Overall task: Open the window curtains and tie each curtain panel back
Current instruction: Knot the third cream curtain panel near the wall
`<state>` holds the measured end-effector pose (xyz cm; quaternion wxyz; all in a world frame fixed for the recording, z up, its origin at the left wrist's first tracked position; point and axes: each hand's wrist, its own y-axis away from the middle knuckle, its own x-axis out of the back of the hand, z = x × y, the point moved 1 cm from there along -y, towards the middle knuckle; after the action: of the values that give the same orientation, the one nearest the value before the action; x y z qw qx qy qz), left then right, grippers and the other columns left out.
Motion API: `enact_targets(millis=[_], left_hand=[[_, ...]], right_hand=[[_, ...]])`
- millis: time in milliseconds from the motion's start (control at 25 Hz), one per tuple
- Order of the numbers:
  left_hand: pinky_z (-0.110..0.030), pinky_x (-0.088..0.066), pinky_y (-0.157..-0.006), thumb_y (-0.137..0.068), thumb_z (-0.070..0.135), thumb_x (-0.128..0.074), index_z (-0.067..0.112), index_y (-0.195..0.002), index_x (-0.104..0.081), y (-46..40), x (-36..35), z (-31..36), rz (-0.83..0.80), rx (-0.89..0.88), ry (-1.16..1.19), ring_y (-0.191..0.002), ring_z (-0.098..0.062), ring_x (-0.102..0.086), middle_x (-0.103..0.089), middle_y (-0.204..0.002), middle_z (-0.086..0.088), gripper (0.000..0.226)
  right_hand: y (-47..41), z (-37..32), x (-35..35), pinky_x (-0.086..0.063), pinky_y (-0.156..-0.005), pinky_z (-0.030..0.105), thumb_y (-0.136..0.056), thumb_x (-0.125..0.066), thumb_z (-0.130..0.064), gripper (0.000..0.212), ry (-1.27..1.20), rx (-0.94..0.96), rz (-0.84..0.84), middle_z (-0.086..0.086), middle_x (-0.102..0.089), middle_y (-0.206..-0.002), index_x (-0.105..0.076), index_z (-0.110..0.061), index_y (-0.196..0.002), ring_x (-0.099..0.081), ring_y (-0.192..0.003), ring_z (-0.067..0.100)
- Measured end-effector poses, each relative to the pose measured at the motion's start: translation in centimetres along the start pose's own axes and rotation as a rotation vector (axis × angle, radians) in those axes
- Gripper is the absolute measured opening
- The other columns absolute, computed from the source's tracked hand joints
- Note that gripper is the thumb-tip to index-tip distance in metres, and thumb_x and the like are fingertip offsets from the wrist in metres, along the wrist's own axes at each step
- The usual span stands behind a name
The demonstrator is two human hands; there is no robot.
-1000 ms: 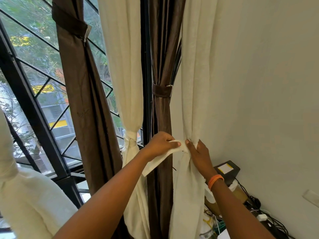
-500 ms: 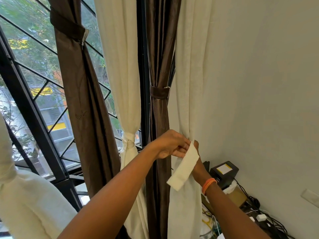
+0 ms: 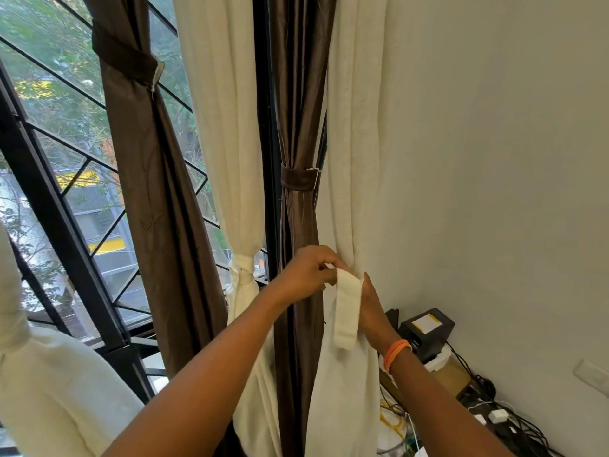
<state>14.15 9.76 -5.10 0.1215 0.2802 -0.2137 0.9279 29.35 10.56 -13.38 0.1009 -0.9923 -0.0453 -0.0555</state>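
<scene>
By wall, your left hand (image 3: 306,272) pinches cream tieback strip (image 3: 346,311); right hand (image 3: 372,311) behind cream curtain (image 3: 356,159), grip unclear. Other panels tied, this one left.

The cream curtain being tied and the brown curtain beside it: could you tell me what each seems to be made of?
Cream curtain: seemingly a matte, linen-like or cotton woven cloth; no shine, soft thick folds.
Brown curtain: probably satin or a similar synthetic; glossy streaks run along its folds.
Fibre itself cannot be confirmed.
</scene>
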Motion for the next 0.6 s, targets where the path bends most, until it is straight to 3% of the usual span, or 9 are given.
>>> enact_targets(millis=[120,200,360,520,600], left_hand=[[-0.021,-0.051,-0.057,-0.090,0.009,-0.066,0.011,-0.097,-0.075,0.1,3.2,-1.5,0.041,0.060,0.096,-0.069,-0.017,-0.068,-0.074,-0.077,0.001,0.012],[-0.022,-0.055,-0.063,-0.090,0.007,-0.066,0.011,-0.099,-0.075,0.3,4.4,-2.0,0.046,0.084,0.103,-0.077,-0.019,-0.071,-0.075,-0.085,-0.006,0.013],[-0.014,-0.052,-0.059,-0.091,0.002,-0.063,0.011,-0.103,-0.072,0.0,4.5,-1.9,0.119,0.107,0.155,-0.075,0.001,-0.069,-0.072,-0.090,0.001,0.018],[-0.025,-0.059,-0.071,-0.091,0.005,-0.064,0.013,-0.097,-0.073,-1.5,4.9,-1.5,0.178,0.190,0.332,-0.086,-0.010,-0.070,-0.073,-0.095,-0.003,0.014],[-0.028,-0.058,-0.073,-0.091,0.007,-0.064,0.012,-0.098,-0.073,-1.9,4.5,-1.5,0.177,0.229,0.418,-0.091,-0.017,-0.068,-0.073,-0.100,-0.007,0.013]], right_hand=[[0.5,-1.0,0.5,-0.057,-0.076,0.022,-0.099,-0.042,-0.046,0.041,-0.040,-0.049,-0.076,-0.003,-0.064,-0.116,-0.042,-0.025,-0.134,-0.066,-0.101,0.015],[0.7,-1.4,0.4,-0.053,-0.078,0.018,-0.100,-0.039,-0.046,0.034,-0.052,-0.067,-0.105,-0.011,-0.061,-0.117,-0.041,-0.032,-0.131,-0.062,-0.105,0.009],[1.0,-1.5,0.0,-0.049,-0.102,0.037,-0.093,-0.043,-0.055,0.034,-0.062,-0.102,-0.164,-0.008,-0.059,-0.128,-0.043,-0.045,-0.126,-0.059,-0.116,0.014],[0.8,-1.4,0.1,-0.046,-0.106,0.046,-0.087,-0.048,-0.068,0.062,-0.055,-0.117,-0.278,-0.001,-0.059,-0.133,-0.038,-0.036,-0.139,-0.060,-0.119,0.020],[0.8,-1.6,0.1,-0.049,-0.104,0.042,-0.088,-0.046,-0.065,0.062,-0.068,-0.129,-0.304,-0.002,-0.057,-0.134,-0.032,-0.036,-0.142,-0.059,-0.118,0.019]])
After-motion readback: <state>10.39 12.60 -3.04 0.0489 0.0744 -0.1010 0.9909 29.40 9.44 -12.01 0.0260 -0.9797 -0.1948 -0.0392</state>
